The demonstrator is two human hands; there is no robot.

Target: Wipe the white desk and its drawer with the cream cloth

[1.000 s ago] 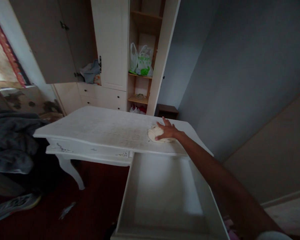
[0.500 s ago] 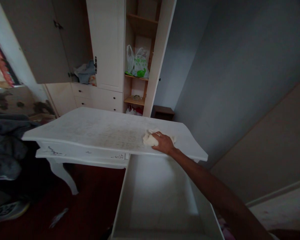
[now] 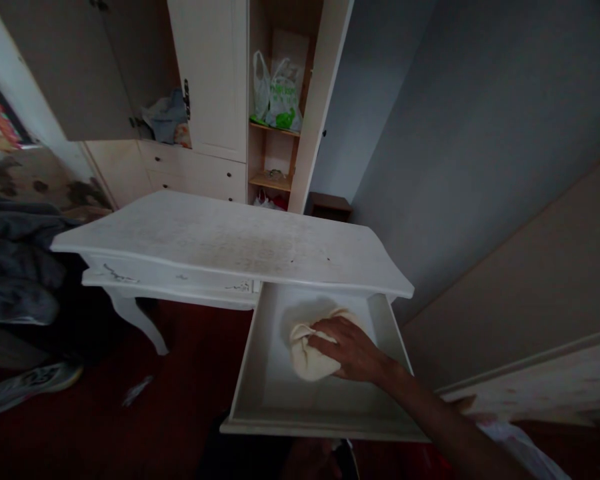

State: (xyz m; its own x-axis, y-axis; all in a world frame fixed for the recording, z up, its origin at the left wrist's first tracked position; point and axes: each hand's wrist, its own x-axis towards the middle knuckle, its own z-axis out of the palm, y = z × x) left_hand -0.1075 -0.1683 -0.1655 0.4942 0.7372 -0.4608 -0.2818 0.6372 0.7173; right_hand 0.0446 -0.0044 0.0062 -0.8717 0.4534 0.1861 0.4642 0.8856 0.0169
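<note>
My right hand (image 3: 353, 348) lies on a cream cloth (image 3: 307, 353) inside the open drawer (image 3: 260, 373) of a white table (image 3: 205, 240). The fingers curl over the bunched cloth and press it against the drawer's floor. The drawer is pulled far out from under the tabletop's right end. My left hand is out of sight.
A tall white wardrobe (image 3: 215, 87) stands behind the table, with plastic bags (image 3: 275, 93) on its open shelves. A dark heap of clothing (image 3: 15, 260) lies at the left, a shoe (image 3: 30, 387) on the red floor. A grey wall runs along the right.
My right hand has come off the tabletop with the cloth and gone down into the open drawer. The view has tilted lower.
</note>
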